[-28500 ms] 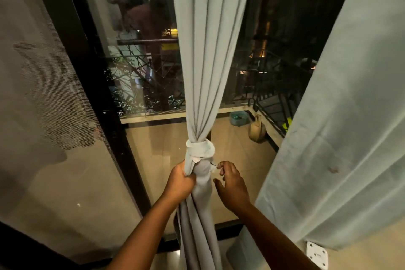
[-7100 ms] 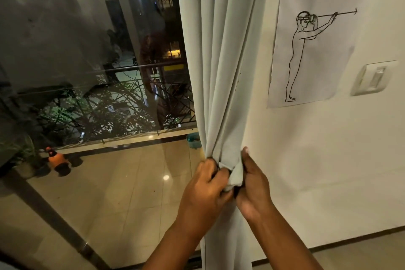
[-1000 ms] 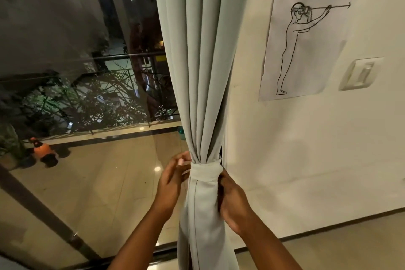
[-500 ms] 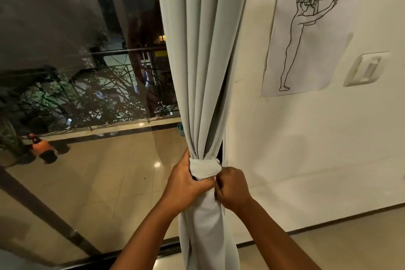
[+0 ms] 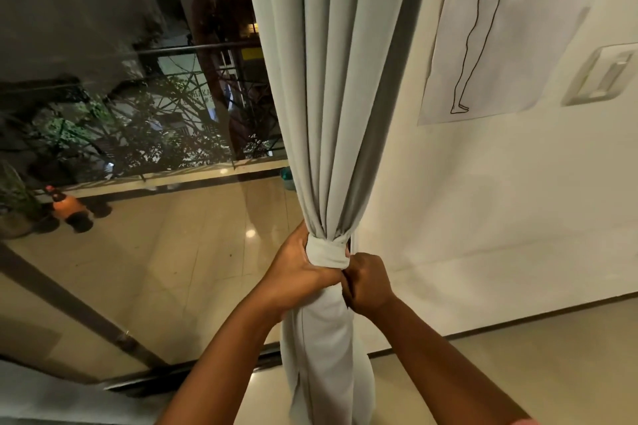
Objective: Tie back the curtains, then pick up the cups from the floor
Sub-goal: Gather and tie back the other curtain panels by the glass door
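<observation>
A pale grey-green curtain [image 5: 331, 86] hangs gathered beside the glass door. A band of the same cloth, the tie-back [image 5: 326, 254], is wrapped around it at waist height. My left hand [image 5: 297, 269] grips the curtain and the band from the left. From the right, my right hand [image 5: 367, 281] is closed on the cloth just below the band, touching the left hand. No cups are in view.
A large glass door [image 5: 145, 134] fills the left, with a dark frame bar [image 5: 79, 314] low down. Behind the glass are a balcony railing, plants and an orange pot [image 5: 69, 210]. The white wall on the right carries a paper drawing [image 5: 500, 28] and a switch plate [image 5: 600, 76].
Half a second ago both hands held the band the same way; a second ago they were apart on either side of it. The view has tilted slightly down.
</observation>
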